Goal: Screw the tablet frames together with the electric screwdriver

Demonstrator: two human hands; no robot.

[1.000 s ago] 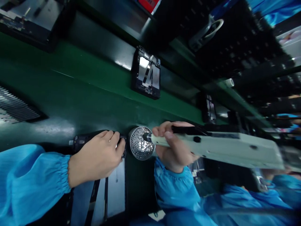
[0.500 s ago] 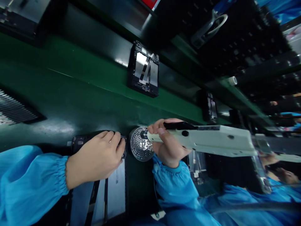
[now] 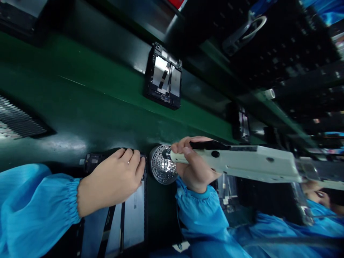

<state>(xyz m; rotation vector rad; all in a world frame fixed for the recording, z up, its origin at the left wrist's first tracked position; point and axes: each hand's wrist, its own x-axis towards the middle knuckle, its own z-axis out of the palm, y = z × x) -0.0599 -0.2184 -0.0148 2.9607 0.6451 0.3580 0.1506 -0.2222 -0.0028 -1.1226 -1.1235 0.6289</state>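
Observation:
My right hand (image 3: 197, 168) grips a pale electric screwdriver (image 3: 249, 163) with a black lever. The driver lies nearly level, its tip over a round metal screw dish (image 3: 162, 170) whose top is covered in small holes. Whether a screw sits on the tip is too small to tell. Left of the dish is an opened tablet (image 3: 135, 222) in a black frame, with a grey inner face and dark ribbon strips. My left hand (image 3: 115, 179) lies across its upper part, fingers together and bent over the top edge; the fingertips are partly hidden.
Beyond the green bench (image 3: 80, 118), another opened device (image 3: 164, 77) sits on the dark line, with a further one (image 3: 243, 123) to its right. A ridged tray (image 3: 18, 118) stands at left. At right, a co-worker's hand (image 3: 317, 195) and blue sleeves show.
The view has shifted slightly, so most things appear a little farther right. Both hands keep their places, with the driver tip still over the dish.

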